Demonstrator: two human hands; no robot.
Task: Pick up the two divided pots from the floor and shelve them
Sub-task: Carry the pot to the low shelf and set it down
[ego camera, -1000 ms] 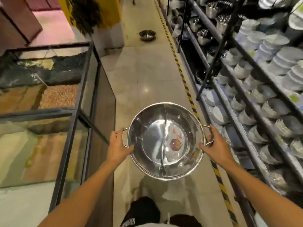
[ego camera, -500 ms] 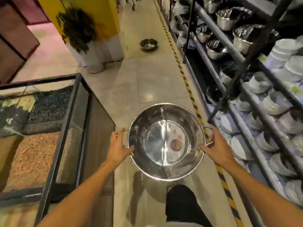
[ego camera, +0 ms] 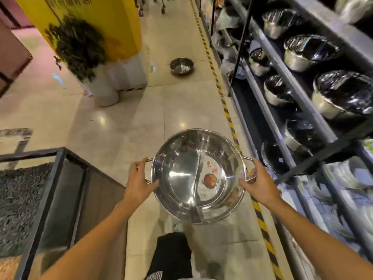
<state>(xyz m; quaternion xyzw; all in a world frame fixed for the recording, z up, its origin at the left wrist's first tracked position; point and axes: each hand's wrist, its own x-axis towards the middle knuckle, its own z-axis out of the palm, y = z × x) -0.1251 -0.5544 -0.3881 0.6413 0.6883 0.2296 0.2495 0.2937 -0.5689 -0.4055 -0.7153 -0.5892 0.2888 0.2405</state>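
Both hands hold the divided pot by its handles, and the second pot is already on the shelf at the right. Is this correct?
Not quite. In the head view the second pot sits on the floor ahead, not on the shelf. The left hand and right hand do hold the divided pot by its handles.

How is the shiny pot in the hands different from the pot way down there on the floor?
The held pot is up in the air, gripped by the left hand and right hand at its handles; the floor pot sits alone on the tiles. The held pot is close, so its curved divider and red sticker show; the floor pot is far and looks small, its inside too blurry to read. Both are round, shiny metal pots.
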